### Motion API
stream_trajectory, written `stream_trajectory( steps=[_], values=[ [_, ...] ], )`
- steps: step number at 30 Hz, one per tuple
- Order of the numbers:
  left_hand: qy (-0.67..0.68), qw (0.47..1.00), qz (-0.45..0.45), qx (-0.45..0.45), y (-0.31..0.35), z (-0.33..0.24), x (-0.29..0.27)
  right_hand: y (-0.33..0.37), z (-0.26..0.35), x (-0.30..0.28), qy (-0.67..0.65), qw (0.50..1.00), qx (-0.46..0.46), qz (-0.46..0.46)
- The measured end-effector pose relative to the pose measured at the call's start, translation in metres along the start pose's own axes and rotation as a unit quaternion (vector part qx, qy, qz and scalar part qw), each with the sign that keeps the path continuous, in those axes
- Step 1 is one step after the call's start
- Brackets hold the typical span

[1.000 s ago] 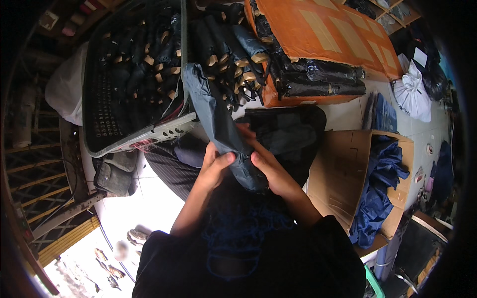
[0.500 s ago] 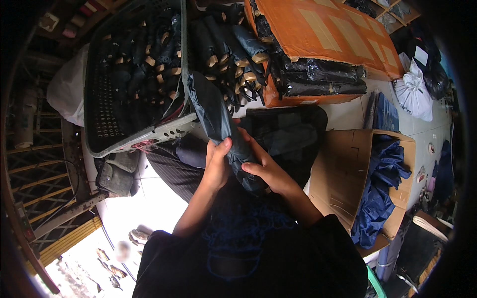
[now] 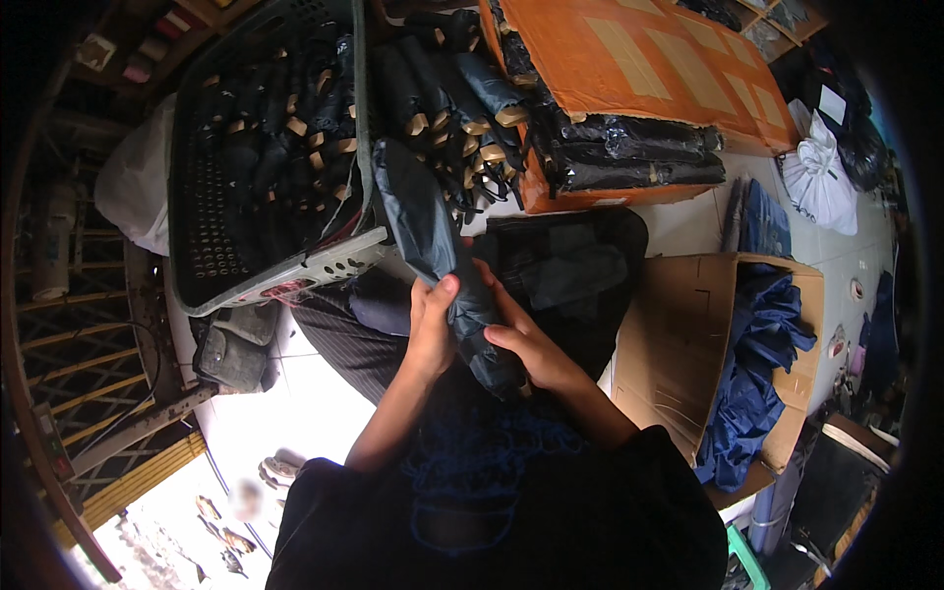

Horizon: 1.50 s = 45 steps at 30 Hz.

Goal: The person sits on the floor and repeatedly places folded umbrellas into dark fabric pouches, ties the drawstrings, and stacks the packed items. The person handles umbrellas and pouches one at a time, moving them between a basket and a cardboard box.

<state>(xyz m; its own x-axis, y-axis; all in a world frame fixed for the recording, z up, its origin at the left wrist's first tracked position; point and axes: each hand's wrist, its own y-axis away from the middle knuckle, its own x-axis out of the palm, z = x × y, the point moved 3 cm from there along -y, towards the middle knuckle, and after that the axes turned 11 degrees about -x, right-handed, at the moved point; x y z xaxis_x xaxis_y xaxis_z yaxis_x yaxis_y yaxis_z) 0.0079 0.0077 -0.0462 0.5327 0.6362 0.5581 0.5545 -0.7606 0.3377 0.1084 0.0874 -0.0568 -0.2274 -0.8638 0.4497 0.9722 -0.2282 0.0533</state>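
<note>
Both my hands grip a dark blue-grey folded umbrella (image 3: 421, 211) in front of my chest. It slants from the basket's edge at upper left down toward my shirt, and a small light wooden tip shows at its lower end. My left hand (image 3: 431, 320) is wrapped around the middle from the left, thumb on top. Slightly lower, my right hand (image 3: 521, 339) closes on it from the right, thumb along the cloth. Across my lap lies another piece of dark cloth (image 3: 575, 275).
A dark plastic basket (image 3: 285, 280) at left holds many black folded umbrellas; more umbrellas (image 3: 442, 93) with wooden handles lie beside it. An orange carton (image 3: 678, 69) with wrapped black bundles stands ahead. At right, an open brown carton (image 3: 674, 344) holds blue cloth (image 3: 742, 413).
The umbrella has shifted slightly lower between my hands, its wooden tip now showing more. My right fingers have moved a little; both hands stay on it.
</note>
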Motion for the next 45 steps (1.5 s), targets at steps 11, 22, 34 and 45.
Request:
stream_trajectory(
  steps=[11,22,34,45],
  values=[
    [-0.579,0.716,-0.097,0.377,0.035,-0.05,0.002,0.002,0.01,0.004,0.143,0.987,-0.008,-0.074],
    [-0.606,0.65,-0.051,0.455,0.023,-0.048,0.012,0.002,0.002,-0.007,-0.064,0.991,0.068,-0.099],
    [-0.59,0.72,0.013,0.366,0.011,-0.055,0.023,0.005,0.01,-0.017,0.059,0.979,-0.019,-0.195],
    [-0.62,0.673,0.026,0.402,0.016,-0.043,0.021,-0.003,0.003,-0.013,0.112,0.969,-0.033,-0.218]
  ],
)
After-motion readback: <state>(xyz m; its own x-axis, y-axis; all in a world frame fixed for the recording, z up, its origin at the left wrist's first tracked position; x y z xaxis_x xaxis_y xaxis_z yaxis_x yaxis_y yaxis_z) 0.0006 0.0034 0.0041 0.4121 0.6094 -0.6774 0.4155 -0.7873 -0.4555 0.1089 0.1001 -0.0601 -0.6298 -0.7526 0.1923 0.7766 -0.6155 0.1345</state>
